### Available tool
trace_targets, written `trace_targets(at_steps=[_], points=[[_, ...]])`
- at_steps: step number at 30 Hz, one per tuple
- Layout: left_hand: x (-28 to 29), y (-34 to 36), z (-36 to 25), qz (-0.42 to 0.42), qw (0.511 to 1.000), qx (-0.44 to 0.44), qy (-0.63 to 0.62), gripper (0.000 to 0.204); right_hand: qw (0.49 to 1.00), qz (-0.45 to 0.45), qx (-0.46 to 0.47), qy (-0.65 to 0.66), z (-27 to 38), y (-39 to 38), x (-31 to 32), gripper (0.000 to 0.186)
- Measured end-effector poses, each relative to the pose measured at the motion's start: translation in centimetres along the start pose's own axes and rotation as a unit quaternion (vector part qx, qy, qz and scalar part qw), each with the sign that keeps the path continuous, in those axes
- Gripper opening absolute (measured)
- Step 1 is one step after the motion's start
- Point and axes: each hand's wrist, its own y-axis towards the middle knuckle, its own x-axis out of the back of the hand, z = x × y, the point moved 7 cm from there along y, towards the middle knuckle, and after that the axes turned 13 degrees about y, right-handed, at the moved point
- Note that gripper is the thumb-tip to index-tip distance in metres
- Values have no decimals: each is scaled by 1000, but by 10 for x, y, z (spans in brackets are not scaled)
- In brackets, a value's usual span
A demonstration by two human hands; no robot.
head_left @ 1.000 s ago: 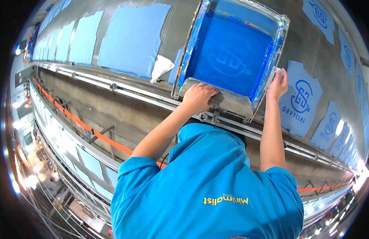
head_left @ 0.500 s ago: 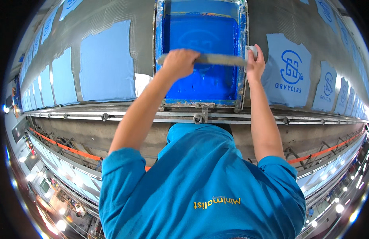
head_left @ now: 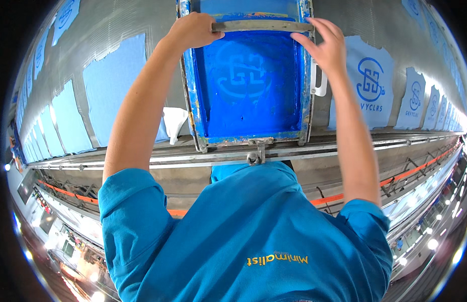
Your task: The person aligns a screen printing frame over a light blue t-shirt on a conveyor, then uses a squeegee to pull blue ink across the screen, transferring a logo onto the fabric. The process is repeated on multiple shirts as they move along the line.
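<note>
In front of me lies a screen-printing frame [head_left: 191, 95] with blue-smeared sides. Its mesh is coated in wet blue ink [head_left: 253, 113], and a lighter round design shows through. A long squeegee [head_left: 263, 26] lies crosswise near the far end. My left hand [head_left: 193, 30] is closed around the squeegee's left end. Over its right end, my right hand [head_left: 329, 48] is spread, thumb and fingers apart on either side of the bar. Below that hand, a white handle [head_left: 321, 84] sticks out from the frame's right side.
A plain light-blue shirt panel [head_left: 115, 90] lies left of the frame, and a printed one [head_left: 367, 83] lies right. White cloth or paper [head_left: 174, 122] sits by the frame's lower left. A metal rail [head_left: 334, 151] runs along the table's near edge.
The squeegee has moved away from me, from the middle of the screen to its far end. My right hand has left the white handle and come up to the squeegee's right end.
</note>
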Motion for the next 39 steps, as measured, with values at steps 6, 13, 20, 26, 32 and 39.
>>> trace_targets(at_steps=[6, 13, 20, 26, 32, 39], points=[[-5, 7, 7, -6, 998, 53, 40, 58, 944, 266, -122, -153, -11, 42, -74, 49], [-14, -37, -18, 16, 996, 90, 18, 57, 962, 208, -110, -138, 22, 10, -59, 45], [-79, -166, -84, -64, 990, 90, -83, 33, 982, 172, -65, -47, 75, -144, -30, 37], [-82, -248, -131, -94, 985, 78, -124, 36, 974, 204, -89, -28, 129, -207, 7, 33], [-66, -181, -86, 85, 992, 31, -92, 56, 961, 251, -112, -7, 89, -143, -11, 34], [-4, -36, -8, 80, 995, 56, -16, 64, 961, 229, -129, -82, 26, 7, -47, 42]])
